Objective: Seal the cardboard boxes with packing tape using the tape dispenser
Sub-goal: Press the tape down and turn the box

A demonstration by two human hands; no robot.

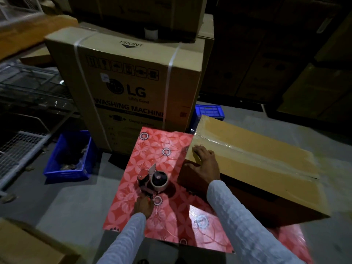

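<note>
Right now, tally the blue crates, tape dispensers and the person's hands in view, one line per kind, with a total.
Blue crates: 2, one left of the red patterned table, one behind the taped box.
Tape dispensers: 1.
Hands: 2, left hand, right hand.
Total: 5.

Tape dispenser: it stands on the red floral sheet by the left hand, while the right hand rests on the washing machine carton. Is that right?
Not quite. The head view shows the tape dispenser on the red floral sheet at the left hand, but the right hand rests on the taped brown cardboard box, not on the washing machine carton, which stands behind the sheet.
</note>
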